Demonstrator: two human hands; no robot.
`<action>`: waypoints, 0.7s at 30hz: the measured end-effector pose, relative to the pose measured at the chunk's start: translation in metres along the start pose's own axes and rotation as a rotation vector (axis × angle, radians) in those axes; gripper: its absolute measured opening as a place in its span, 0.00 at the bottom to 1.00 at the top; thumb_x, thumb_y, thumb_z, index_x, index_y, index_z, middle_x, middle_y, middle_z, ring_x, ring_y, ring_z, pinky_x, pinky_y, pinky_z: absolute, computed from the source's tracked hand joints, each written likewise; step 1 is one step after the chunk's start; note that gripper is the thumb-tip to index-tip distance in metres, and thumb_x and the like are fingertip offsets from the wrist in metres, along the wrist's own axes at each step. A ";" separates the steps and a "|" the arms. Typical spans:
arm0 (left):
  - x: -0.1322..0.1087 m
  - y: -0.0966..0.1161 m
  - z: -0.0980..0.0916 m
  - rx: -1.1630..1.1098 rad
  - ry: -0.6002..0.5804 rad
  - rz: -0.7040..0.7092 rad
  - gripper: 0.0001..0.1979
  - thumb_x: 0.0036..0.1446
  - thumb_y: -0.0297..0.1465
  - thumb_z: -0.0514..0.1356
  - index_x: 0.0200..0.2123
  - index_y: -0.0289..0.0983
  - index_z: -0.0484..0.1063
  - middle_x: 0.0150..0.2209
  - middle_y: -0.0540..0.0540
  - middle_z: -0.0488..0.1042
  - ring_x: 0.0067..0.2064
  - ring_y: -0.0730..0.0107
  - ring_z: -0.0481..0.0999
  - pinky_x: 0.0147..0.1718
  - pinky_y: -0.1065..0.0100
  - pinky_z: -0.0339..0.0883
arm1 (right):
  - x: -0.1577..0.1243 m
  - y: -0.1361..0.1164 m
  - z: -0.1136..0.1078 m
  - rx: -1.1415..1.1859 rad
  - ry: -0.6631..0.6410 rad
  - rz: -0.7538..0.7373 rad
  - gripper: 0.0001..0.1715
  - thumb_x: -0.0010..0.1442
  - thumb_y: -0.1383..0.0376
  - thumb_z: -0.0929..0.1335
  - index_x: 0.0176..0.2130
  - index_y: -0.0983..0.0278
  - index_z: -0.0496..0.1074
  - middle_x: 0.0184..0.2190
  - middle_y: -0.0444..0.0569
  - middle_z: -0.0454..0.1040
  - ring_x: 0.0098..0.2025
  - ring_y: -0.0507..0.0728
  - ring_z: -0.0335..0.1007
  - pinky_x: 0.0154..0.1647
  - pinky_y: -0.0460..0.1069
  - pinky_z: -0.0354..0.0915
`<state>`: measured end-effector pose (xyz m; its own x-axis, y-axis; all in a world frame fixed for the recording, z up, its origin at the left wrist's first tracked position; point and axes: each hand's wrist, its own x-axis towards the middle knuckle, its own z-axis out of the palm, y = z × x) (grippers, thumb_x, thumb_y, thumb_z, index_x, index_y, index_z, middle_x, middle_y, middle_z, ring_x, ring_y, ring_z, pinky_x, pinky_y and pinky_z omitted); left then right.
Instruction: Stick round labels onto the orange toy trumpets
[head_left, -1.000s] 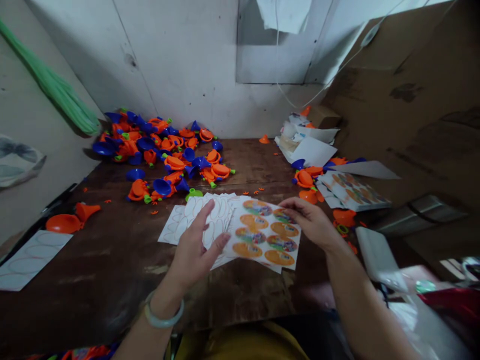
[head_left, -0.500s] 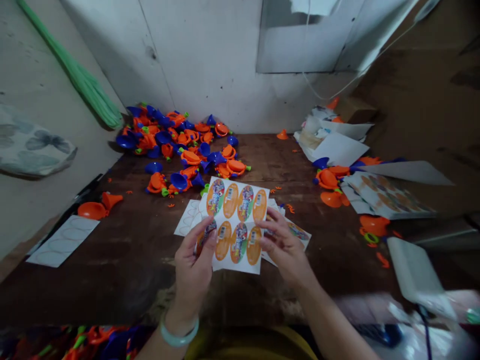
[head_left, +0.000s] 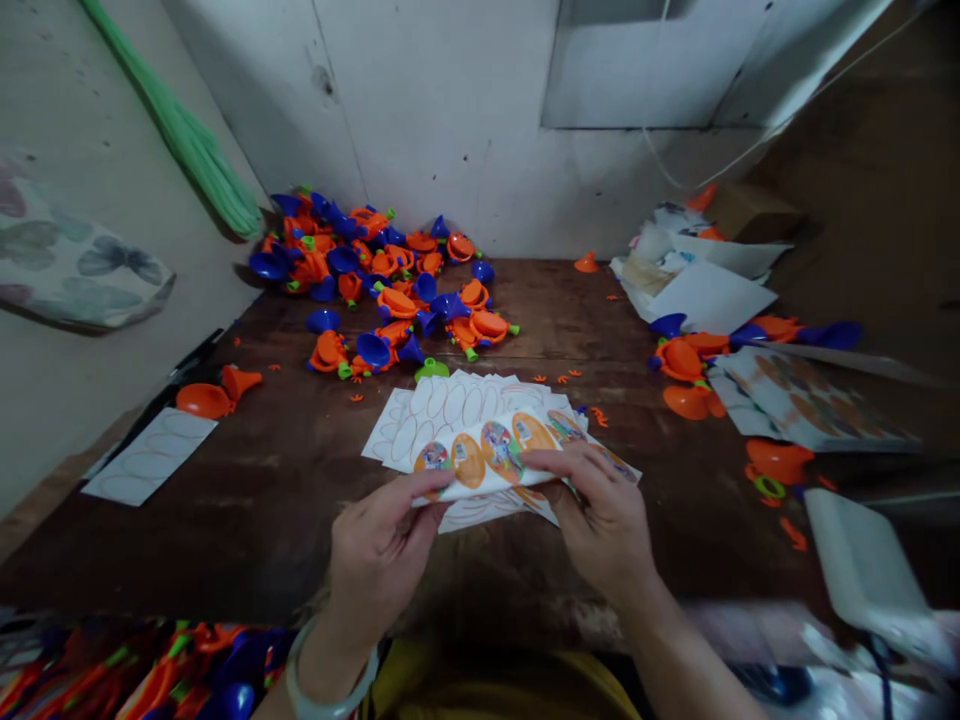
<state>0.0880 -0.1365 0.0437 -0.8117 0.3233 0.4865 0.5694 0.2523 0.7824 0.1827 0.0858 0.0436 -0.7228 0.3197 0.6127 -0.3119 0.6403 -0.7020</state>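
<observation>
Between my two hands is a sticker sheet (head_left: 469, 460) with oval orange and multicoloured labels, bent over so that one row of labels faces me. My left hand (head_left: 386, 545) pinches its left end between thumb and fingers; a pale bracelet (head_left: 330, 680) circles that wrist. At the right end my right hand (head_left: 600, 505) grips the sheet the same way. Beneath it, used backing sheets (head_left: 442, 400) with empty oval outlines lie fanned on the brown table (head_left: 300, 520). A green plastic piece (head_left: 432, 369) sits just behind them.
Orange and blue plastic toys (head_left: 375, 270) are heaped at the back left. An orange funnel-shaped piece (head_left: 206, 398) and a backing sheet (head_left: 150, 458) lie left. More sticker sheets (head_left: 817, 400), paper scraps (head_left: 705, 285) and a white device (head_left: 862, 560) stand right. Toys (head_left: 172, 670) fill the space below the table's front edge.
The sticker sheet was held flat with two rows showing; now it is bent over and lower, uncovering the backing sheets. The whole view has shifted slightly.
</observation>
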 end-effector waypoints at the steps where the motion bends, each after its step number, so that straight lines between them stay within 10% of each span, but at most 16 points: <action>1: -0.002 0.000 0.001 -0.024 0.019 -0.034 0.07 0.59 0.29 0.74 0.40 0.47 0.91 0.32 0.50 0.89 0.26 0.70 0.84 0.30 0.75 0.78 | 0.000 0.000 0.002 -0.037 0.029 -0.013 0.25 0.67 0.79 0.68 0.47 0.51 0.84 0.36 0.41 0.80 0.38 0.53 0.79 0.38 0.46 0.75; 10: -0.004 0.010 0.002 -0.198 -0.041 -0.184 0.06 0.64 0.36 0.73 0.41 0.44 0.92 0.32 0.47 0.88 0.27 0.67 0.82 0.28 0.72 0.73 | 0.006 -0.024 0.025 -0.427 0.008 -0.176 0.16 0.75 0.67 0.71 0.57 0.50 0.80 0.58 0.50 0.81 0.69 0.69 0.69 0.68 0.66 0.64; 14: -0.003 0.014 0.001 -0.325 -0.158 -0.303 0.16 0.71 0.42 0.66 0.40 0.40 0.92 0.29 0.46 0.84 0.29 0.66 0.80 0.31 0.70 0.74 | 0.011 -0.038 0.036 -0.284 -0.085 -0.314 0.12 0.77 0.68 0.69 0.53 0.53 0.80 0.46 0.41 0.89 0.58 0.61 0.78 0.68 0.60 0.64; 21: -0.016 -0.002 0.006 -0.598 -0.031 -0.563 0.18 0.66 0.48 0.72 0.38 0.39 0.90 0.31 0.46 0.84 0.34 0.64 0.80 0.37 0.68 0.77 | 0.015 -0.024 0.046 -0.223 0.054 -0.549 0.13 0.76 0.71 0.69 0.51 0.57 0.84 0.42 0.45 0.90 0.48 0.58 0.83 0.52 0.55 0.79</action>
<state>0.1004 -0.1363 0.0324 -0.9462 0.3206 -0.0447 -0.0947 -0.1420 0.9853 0.1510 0.0431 0.0528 -0.4582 -0.0690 0.8862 -0.4898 0.8515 -0.1869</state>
